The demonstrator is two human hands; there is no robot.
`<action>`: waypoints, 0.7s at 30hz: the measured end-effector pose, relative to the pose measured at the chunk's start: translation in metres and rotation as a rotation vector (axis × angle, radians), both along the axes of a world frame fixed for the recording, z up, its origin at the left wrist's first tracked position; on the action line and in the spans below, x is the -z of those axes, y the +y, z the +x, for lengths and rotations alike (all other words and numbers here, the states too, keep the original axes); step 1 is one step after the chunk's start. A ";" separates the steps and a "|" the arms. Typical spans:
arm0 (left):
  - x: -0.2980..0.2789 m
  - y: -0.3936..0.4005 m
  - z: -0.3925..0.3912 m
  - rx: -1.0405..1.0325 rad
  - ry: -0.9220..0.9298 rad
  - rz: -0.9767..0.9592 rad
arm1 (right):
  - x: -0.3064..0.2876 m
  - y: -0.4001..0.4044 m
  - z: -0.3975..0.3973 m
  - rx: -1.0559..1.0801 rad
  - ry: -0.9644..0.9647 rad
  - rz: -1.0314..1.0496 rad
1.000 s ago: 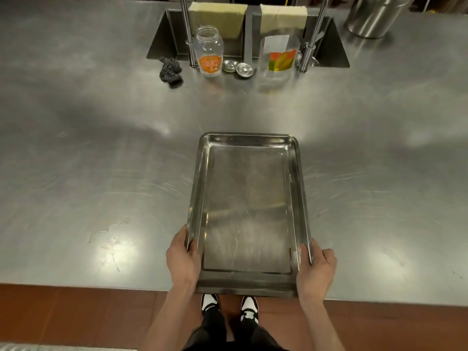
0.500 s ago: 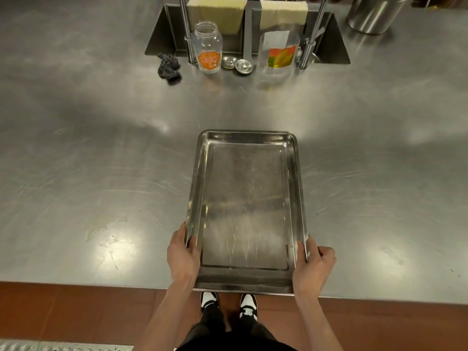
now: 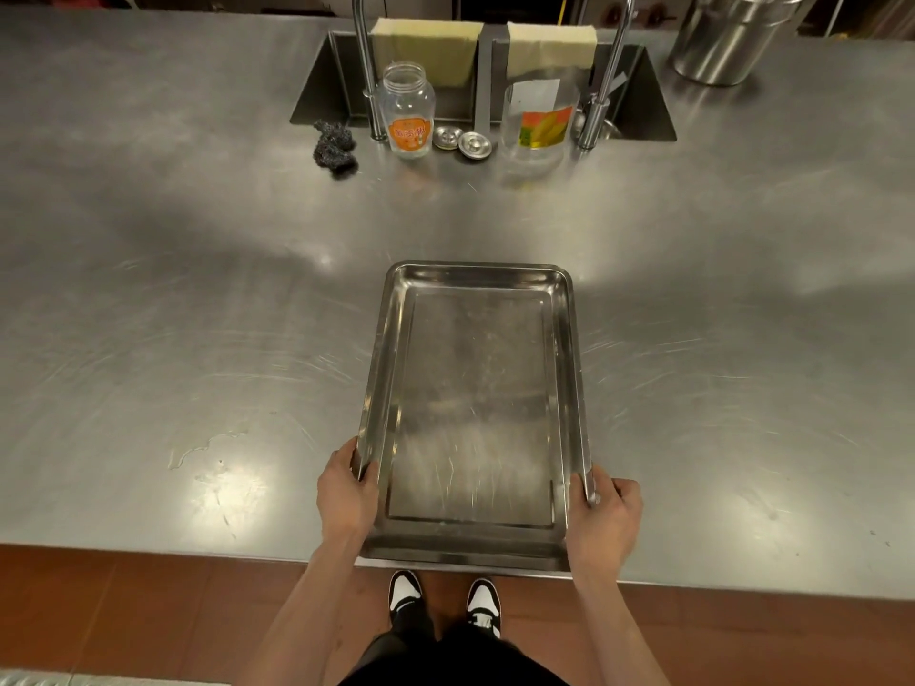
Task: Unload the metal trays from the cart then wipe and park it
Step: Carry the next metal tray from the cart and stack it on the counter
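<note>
We look down at a big, shiny grey metal counter (image 3: 148,299), and we go from left to right. On the left part there is a small wet smear (image 3: 208,445) under a bright spot of light. Farther back sits a dark, scrunched-up wire scrubber (image 3: 336,147), and just beside it stands a clear, open jar with an orange label (image 3: 407,111). Next to the jar lie two little round metal plugs (image 3: 463,140). Behind them is a dark sink (image 3: 322,81) with two yellow cloths (image 3: 428,47) hung over its far edge. Now we come to the middle, where the task's thing is: a long, flat, empty metal tray (image 3: 473,413) on the counter, with its near end right at the counter's edge. Our left hand (image 3: 346,492) grips the tray's left rim near the close corner, fingers curled round it. Our right hand (image 3: 601,517) grips the right rim the same way. We cannot tell if the tray rests fully flat or is a tiny bit lifted at our end. Farther right, at the back, stands a clear bag with a yellow and green picture (image 3: 542,126), then a bent tap (image 3: 604,81), and a big shiny metal pot (image 3: 728,37) in the far corner. We think this is the unloading step: we are setting a tray down. Next, we should let go with both hands and turn to the cart, which we cannot see here, for more trays. The tray may slide easily on the smooth counter, so a small push away from the edge would keep it safe.
</note>
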State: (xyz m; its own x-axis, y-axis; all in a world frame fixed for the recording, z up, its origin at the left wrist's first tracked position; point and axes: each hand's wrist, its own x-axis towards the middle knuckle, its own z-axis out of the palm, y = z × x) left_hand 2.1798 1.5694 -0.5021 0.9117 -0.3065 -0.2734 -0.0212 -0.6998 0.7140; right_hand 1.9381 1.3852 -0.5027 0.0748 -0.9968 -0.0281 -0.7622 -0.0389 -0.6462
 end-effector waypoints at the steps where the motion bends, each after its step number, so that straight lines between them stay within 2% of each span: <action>1: -0.002 0.001 0.002 -0.015 0.023 -0.010 | -0.002 -0.002 -0.001 -0.005 -0.003 0.005; 8: -0.032 0.001 0.000 -0.098 0.013 -0.228 | -0.039 -0.013 0.008 -0.103 -0.209 -0.075; 13: -0.077 -0.001 -0.014 -0.112 -0.063 -0.402 | -0.080 -0.025 0.027 -0.202 -0.556 0.025; 17: -0.115 0.007 -0.027 -0.174 -0.148 -0.492 | -0.109 -0.032 0.049 -0.390 -0.758 0.030; 21: -0.146 0.025 -0.037 -0.230 -0.223 -0.572 | -0.143 -0.018 0.074 -0.544 -0.873 0.086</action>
